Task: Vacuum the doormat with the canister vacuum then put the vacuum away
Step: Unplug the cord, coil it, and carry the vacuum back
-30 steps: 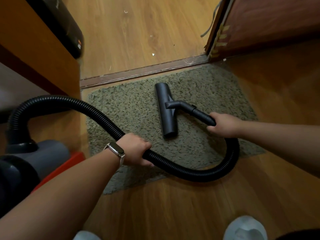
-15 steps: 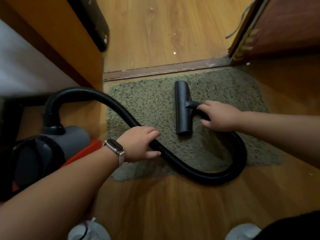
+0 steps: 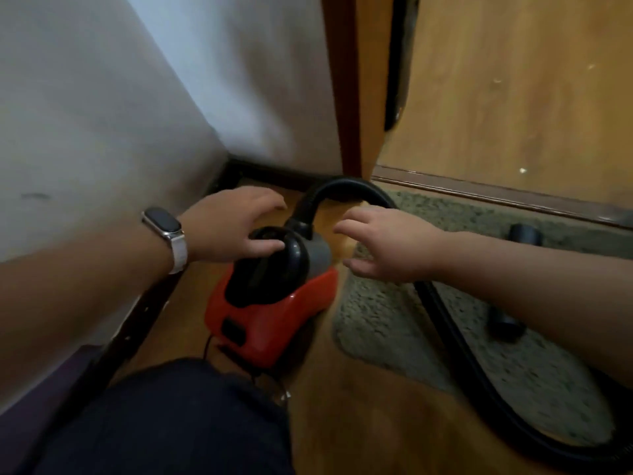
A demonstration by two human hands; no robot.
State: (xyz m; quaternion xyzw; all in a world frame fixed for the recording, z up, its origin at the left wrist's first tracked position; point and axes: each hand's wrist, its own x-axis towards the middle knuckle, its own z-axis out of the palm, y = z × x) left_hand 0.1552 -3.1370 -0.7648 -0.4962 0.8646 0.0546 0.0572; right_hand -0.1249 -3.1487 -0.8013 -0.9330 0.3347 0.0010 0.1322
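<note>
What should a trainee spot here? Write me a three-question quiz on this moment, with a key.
1. True or false: the right hand grips the hose.
2. Where does the vacuum stand? A: on the wooden floor beside the doormat. B: on the doormat. C: lifted in both hands.
3. Which wrist wears the watch?
Key: 1 false, the right hand is open and holds nothing. 2 A. 3 the left.
</note>
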